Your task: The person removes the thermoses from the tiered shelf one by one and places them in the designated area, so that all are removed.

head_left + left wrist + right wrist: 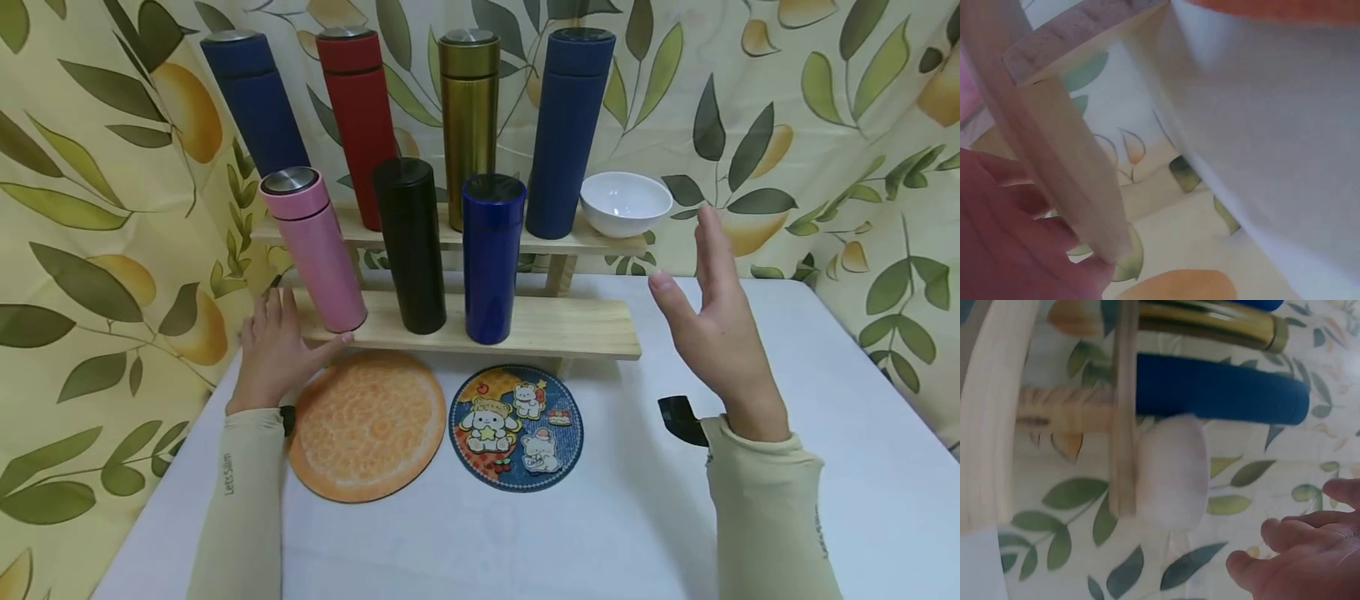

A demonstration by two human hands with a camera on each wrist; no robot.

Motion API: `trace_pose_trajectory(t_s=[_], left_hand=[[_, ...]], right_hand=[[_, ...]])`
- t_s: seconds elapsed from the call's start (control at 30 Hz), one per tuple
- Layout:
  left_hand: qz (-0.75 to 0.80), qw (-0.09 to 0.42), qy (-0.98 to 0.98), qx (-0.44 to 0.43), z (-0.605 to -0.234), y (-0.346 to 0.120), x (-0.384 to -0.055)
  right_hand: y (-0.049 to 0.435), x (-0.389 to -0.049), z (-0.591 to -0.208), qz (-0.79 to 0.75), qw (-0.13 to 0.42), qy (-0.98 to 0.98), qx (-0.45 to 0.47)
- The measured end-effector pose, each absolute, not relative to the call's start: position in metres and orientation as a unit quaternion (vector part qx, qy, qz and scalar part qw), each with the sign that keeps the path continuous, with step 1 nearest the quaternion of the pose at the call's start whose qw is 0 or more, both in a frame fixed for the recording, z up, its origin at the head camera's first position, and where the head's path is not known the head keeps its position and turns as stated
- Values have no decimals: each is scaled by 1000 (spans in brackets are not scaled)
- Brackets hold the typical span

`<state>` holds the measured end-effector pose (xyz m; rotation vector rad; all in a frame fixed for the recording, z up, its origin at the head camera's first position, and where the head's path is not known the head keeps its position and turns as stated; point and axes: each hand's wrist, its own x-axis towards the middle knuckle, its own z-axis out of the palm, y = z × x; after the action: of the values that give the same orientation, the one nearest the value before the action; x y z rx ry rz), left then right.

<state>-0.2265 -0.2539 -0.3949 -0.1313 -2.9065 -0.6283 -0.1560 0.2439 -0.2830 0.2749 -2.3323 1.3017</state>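
Observation:
My left hand (272, 346) is at the left end of the wooden rack's lower shelf (577, 325), its fingers extended and the thumb toward the shelf's front edge. In the left wrist view the fingers lie against the wooden leg (1079, 169); their tips are partly hidden. Nearest that hand stands a pink flask (318, 258), with a black flask (411, 250) and a shiny blue flask (492, 262) beside it. My right hand (723, 333) hovers with extended fingers right of the rack, holding nothing. A white bowl (626, 204) sits close by on the upper shelf's right end.
On the upper shelf (603, 242) stand a navy flask (255, 104), a red flask (360, 125), a gold flask (469, 125) and another navy flask (567, 133). An orange round mat (367, 425) and a cartoon-printed round mat (517, 483) lie on the white tabletop (600, 533).

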Motion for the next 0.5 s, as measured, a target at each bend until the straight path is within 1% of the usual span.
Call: trace_pose_trajectory(t_s=[0.23, 0.5], left_hand=[[-193, 59, -979, -30, -400, -259, -228], [-203, 44, -978, -25, -395, -252, -229]], right_hand=[[214, -164, -274, 567, 178, -792, 141], [171, -185, -278, 640, 124, -734, 188]])
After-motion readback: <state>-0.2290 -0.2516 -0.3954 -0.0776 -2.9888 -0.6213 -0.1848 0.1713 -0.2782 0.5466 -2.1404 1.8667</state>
